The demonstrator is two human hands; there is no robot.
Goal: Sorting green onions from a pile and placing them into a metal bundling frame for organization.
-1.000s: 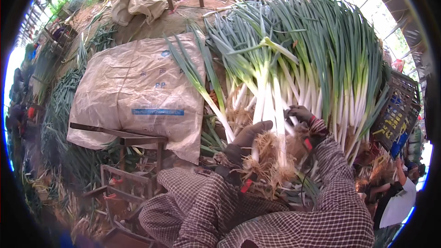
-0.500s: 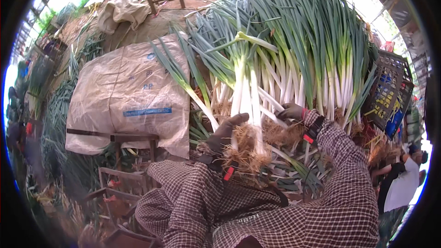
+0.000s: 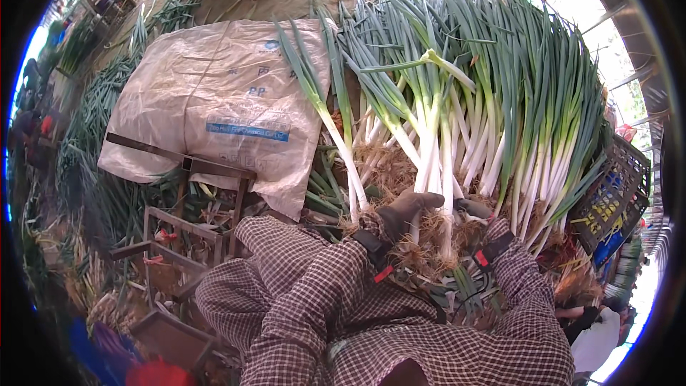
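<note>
Long green onions with white stems and rooty ends fill the space in front of me. My left hand, in a dark glove, is closed round the lower white stems of a small bunch of green onions. Its shaggy roots hang toward my lap. On the bunch's right side, my right hand, also gloved, is closed against the stems just above the roots; some of its fingers are hidden behind them. A yellowish bent leaf lies across the bunch's green tops. Two loose green onions lie left of it.
A large pile of green onions spreads at the right. A pale woven sack lies at the left, by a metal-framed stool. A dark plastic crate stands at far right; another person is below it.
My view has shifted, so the scene sits higher and farther right. My right hand has come in closer to the bunch, while my left hand keeps its hold.
</note>
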